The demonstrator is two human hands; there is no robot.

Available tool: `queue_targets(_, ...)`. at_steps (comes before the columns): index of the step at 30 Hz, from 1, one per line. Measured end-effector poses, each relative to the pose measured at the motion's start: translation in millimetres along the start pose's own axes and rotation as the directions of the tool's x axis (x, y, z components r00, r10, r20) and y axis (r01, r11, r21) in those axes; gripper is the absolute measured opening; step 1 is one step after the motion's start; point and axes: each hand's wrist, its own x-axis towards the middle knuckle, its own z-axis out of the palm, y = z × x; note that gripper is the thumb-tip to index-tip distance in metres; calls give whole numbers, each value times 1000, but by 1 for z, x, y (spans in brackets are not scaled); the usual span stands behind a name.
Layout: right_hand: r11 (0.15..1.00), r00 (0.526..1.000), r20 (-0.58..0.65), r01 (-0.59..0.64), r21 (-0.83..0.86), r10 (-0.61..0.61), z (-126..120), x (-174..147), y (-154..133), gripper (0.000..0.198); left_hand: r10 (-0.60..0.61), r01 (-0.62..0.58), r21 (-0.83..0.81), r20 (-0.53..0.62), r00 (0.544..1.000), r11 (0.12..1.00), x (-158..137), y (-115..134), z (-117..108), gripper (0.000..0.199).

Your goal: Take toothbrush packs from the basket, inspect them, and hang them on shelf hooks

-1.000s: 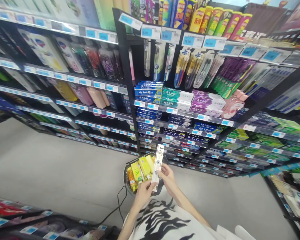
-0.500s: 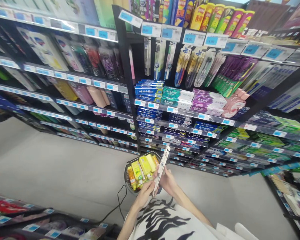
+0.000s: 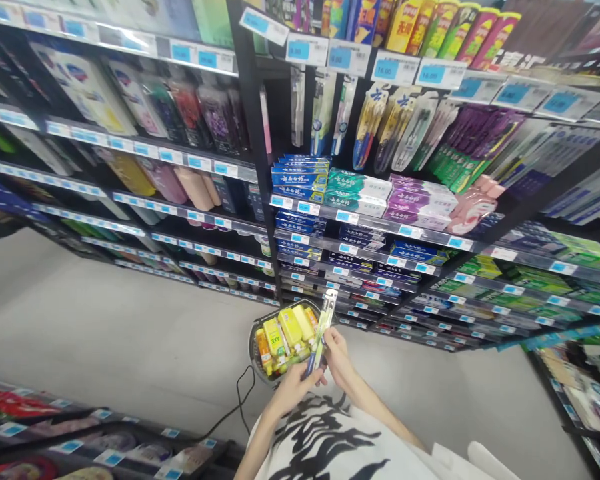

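Observation:
A packaged toothbrush [image 3: 324, 323] is held upright in front of my body, its printed face toward me. My left hand [image 3: 296, 387] grips the lower end of the pack, thumb on the front. The fingers of my right hand [image 3: 339, 355] close on its right edge, about halfway up. Just behind and to the left stands a dark shopping basket [image 3: 253, 353] holding yellow bottles, among them a yellow AXE bottle [image 3: 274, 337], and an orange bottle [image 3: 263, 351].
Ahead, toothbrush packs [image 3: 370, 127] hang above stacked toothpaste boxes [image 3: 363, 193]. Body wash bottles [image 3: 217, 117] fill shelves on the left. A low shelf [image 3: 70, 445] stands at the lower left, with a black cable [image 3: 220, 424] beside it. Grey floor [image 3: 130, 327] runs between.
The toothbrush pack has turned from its plain back and edge to its printed front. My right hand has shifted onto its right edge; my left stays low on it.

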Motion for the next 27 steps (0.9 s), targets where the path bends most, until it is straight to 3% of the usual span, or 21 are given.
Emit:
queue_targets(6, 995, 994, -64, 81, -58, -85, -6, 5, 5, 47, -2, 3, 73, -24, 1000, 997, 1, -2, 1, 52)
queue_targets(15, 987, 994, 13, 106, -121, -105, -3, 4, -1, 39, -3, 3, 3, -44, 999, 1000, -1, 10, -3, 52)
queue_targets(27, 974, 987, -65, 136, -181, -150, -2, 5, -2, 44, 11, -12, -7, -67, 998, 1000, 2, -1, -3, 50)
